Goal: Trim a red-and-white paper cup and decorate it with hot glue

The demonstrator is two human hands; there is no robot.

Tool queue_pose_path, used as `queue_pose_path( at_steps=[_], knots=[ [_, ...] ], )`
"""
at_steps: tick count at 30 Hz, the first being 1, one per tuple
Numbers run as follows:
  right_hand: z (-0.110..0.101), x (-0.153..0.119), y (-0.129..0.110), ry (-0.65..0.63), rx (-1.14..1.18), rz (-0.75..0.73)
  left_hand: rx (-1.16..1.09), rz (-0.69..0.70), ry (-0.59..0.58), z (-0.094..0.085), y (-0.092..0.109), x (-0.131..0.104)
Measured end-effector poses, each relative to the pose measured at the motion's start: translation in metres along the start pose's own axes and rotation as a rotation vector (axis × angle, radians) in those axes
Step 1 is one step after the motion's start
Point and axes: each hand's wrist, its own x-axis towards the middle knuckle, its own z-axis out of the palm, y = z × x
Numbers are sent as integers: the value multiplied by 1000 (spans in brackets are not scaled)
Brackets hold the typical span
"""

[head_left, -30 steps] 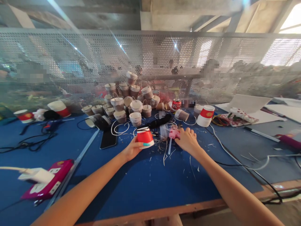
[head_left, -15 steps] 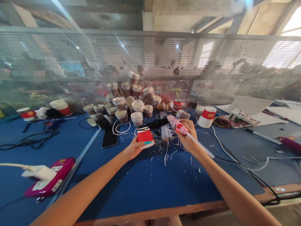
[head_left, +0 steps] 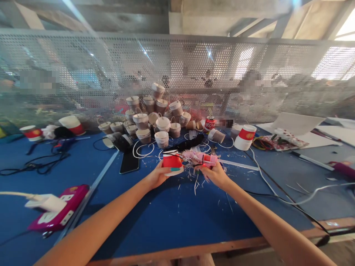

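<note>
My left hand (head_left: pixel 157 176) is closed around a red and white paper cup (head_left: pixel 171 161), held just above the blue table. In my right hand (head_left: pixel 217 174) is a pink glue gun (head_left: pixel 210 160), with a long clear glue stick (head_left: pixel 241 165) sticking out of its back. The gun's nozzle end points left and lies close to the cup's right side; whether it touches cannot be made out. Behind both hands stands a heap of small brown-and-white cup buckets (head_left: pixel 140 121) with thin loop handles.
A black phone (head_left: pixel 129 162) lies left of the cup. A magenta power strip (head_left: pixel 59 212) with a white plug sits at the left front. To the right are stacked paper cups (head_left: pixel 245 137), white cable and paper sheets (head_left: pixel 294 125). A red can (head_left: pixel 210 124) stands at the back near a perforated screen (head_left: pixel 188 74).
My right hand has moved left and down, turning the glue gun so its nozzle now points at the cup. The left hand and cup have barely moved.
</note>
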Motion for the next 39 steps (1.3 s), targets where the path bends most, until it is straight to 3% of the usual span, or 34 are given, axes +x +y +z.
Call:
queue_pose_path(
  at_steps=[10, 39],
  knots=[
    [1, -2, -1, 0, 4, 46, 17, 6, -115, 7, 3, -1],
    [2, -3, -5, -22, -14, 10, 4, -30, -121, 12, 6, -3]
  ],
)
